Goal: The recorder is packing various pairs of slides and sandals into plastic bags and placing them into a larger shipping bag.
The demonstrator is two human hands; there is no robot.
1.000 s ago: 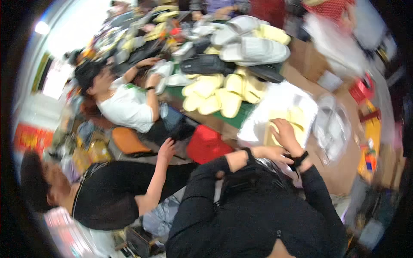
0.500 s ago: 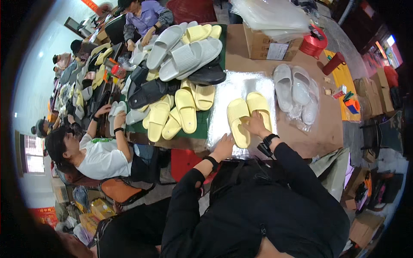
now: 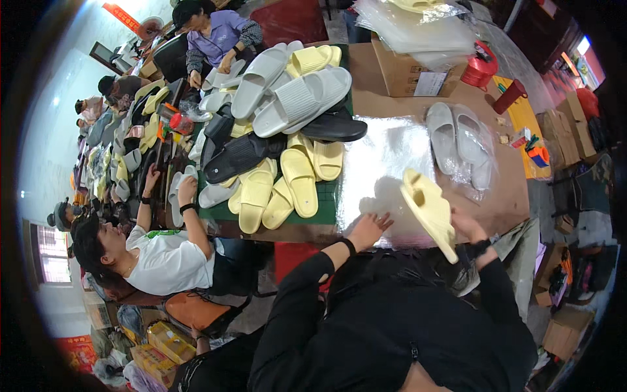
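My right hand (image 3: 465,225) clamps stacked yellow slippers (image 3: 428,209); left hand (image 3: 369,228) flat, fingers apart, on clear bag (image 3: 379,163). The pair could slide apart.

Both arms come up from the lower edge in black sleeves, elbows bent and spread to either side. The left hand (image 3: 369,228) lies flat, palm down, fingers (image 3: 384,219) spread and pointing forward – a dark band circles its wrist. The right hand (image 3: 465,225) is raised a little higher, fingers curled in a grip, mostly hidden by what it holds – its wrist also wears a dark band.
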